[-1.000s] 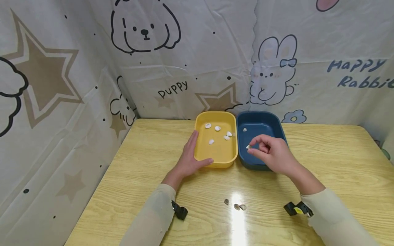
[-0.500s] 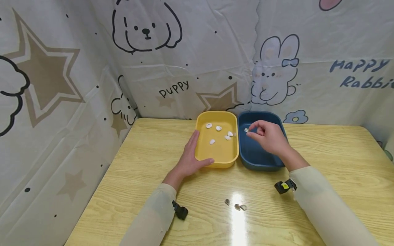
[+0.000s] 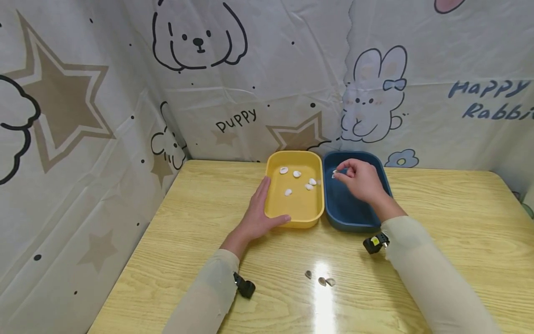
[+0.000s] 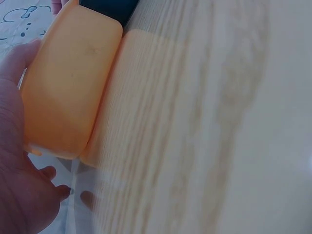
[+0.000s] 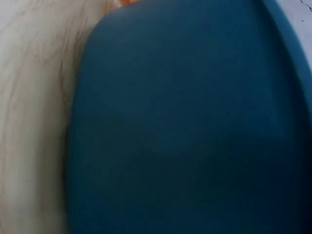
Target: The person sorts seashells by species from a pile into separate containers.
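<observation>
My left hand (image 3: 256,215) holds the near left corner of a yellow tray (image 3: 294,222), its thumb over the front rim and its fingers along the left wall. Several small white shells (image 3: 288,192) lie on that tray's floor. Over the dark blue tray (image 3: 352,227), touching the yellow one on the right, my right hand (image 3: 362,180) has thumb and index finger together at a small pale shell (image 3: 333,175) low inside it, towards the left wall. Fingertips partly cover that shell. The right wrist view shows mostly the blue tray (image 5: 185,97), with no hand in it.
Three small brownish shells (image 3: 322,281) lie on the wooden table (image 3: 200,208) in front of the trays. A printed cloth (image 3: 233,83) hangs close behind the trays and along the left side. Each sleeve carries a black wrist camera (image 3: 246,287).
My right hand has moved away from me and slightly left inside the blue tray, carrying a shell to the one lying there. The left hand has stayed on the yellow tray.
</observation>
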Demonstrator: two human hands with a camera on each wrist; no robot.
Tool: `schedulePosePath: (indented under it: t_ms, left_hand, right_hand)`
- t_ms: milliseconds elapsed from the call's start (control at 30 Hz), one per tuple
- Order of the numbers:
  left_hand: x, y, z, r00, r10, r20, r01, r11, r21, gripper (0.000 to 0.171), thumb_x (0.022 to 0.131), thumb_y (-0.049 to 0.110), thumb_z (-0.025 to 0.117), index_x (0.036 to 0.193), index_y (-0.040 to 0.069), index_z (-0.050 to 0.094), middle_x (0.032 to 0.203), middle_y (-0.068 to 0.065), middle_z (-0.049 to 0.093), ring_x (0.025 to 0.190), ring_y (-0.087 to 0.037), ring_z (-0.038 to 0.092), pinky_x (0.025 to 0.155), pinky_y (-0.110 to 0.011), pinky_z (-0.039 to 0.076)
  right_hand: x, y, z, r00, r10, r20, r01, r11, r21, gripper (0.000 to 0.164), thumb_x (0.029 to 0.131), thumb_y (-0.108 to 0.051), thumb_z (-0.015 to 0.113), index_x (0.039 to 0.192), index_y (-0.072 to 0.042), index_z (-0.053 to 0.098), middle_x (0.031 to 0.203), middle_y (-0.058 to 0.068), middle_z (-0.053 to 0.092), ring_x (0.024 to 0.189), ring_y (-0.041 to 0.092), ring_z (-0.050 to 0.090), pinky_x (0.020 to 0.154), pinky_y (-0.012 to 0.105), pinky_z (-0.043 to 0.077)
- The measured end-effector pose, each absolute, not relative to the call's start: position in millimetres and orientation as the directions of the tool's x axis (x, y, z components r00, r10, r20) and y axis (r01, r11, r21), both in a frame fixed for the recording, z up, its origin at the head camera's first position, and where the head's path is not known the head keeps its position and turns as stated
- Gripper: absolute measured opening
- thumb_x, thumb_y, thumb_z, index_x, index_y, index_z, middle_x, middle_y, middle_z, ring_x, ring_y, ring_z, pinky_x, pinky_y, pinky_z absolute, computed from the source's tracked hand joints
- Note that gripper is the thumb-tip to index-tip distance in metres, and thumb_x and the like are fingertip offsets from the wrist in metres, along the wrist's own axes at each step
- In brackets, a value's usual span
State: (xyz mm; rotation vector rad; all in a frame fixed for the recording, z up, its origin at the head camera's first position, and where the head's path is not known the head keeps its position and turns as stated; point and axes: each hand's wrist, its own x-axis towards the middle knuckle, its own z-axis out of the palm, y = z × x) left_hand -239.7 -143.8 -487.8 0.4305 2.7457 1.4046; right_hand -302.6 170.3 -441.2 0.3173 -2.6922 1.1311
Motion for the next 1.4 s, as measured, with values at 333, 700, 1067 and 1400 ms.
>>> schedulePosePath:
  t_ms: [333, 700, 1067, 1400]
  left_hand:
    - [-240.2, -143.9, -487.0, -0.96, 0.258, 0.108, 0.237, 0.548, 0.802, 0.118, 0.077, 0.045, 0.084, 0.162, 0.023, 0.004, 0.165, 0.014, 0.0, 0.15, -0.018, 0.005, 0.117, -0.049, 0.014]
    - [-240.0, -143.7, -486.4, -0.96, 0.258, 0.105, 0.236, 0.557, 0.796, 0.119, 0.077, 0.047, 0.083, 0.162, 0.023, 0.004, 0.165, 0.016, -0.001, 0.15, -0.016, 0.004, 0.117, -0.046, 0.014]
    - [-239.2, -142.9, -486.8, -0.964, 0.251, 0.088, 0.22, 0.561, 0.798, 0.118, 0.077, 0.046, 0.084, 0.162, 0.025, 0.004, 0.164, 0.017, -0.001, 0.149, -0.016, 0.004, 0.117, -0.047, 0.014]
    - [-238.7, -142.6, -486.7, -0.963, 0.255, 0.086, 0.222, 0.571, 0.79, 0.119, 0.078, 0.049, 0.082, 0.162, 0.027, 0.002, 0.164, 0.016, -0.002, 0.15, -0.016, 0.004, 0.117, -0.047, 0.013]
  right_hand:
    - [-307.7, 174.4, -452.3, -0.978, -0.068, 0.196, -0.185, 0.712, -0.677, 0.021, 0.094, -0.024, 0.073, 0.101, -0.005, 0.068, 0.066, 0.004, 0.045, 0.059, 0.025, 0.046, 0.056, 0.035, 0.034]
    - [-307.8, 174.7, -453.4, -0.983, -0.063, 0.173, -0.166, 0.709, -0.685, 0.022, 0.094, -0.024, 0.073, 0.104, -0.005, 0.069, 0.068, 0.005, 0.047, 0.061, 0.025, 0.047, 0.055, 0.034, 0.036]
    - [-281.6, 180.4, -440.0, -0.978, -0.056, 0.202, -0.184, 0.69, -0.7, 0.031, 0.094, -0.035, 0.072, 0.106, -0.007, 0.068, 0.062, 0.003, 0.04, 0.054, 0.025, 0.044, 0.05, 0.032, 0.034]
    - [-223.2, 176.9, -429.1, -0.921, -0.167, 0.351, -0.374, 0.631, -0.68, 0.023, 0.09, -0.031, 0.077, 0.097, -0.011, 0.069, 0.06, -0.002, 0.035, 0.048, 0.017, 0.036, 0.049, 0.03, 0.031]
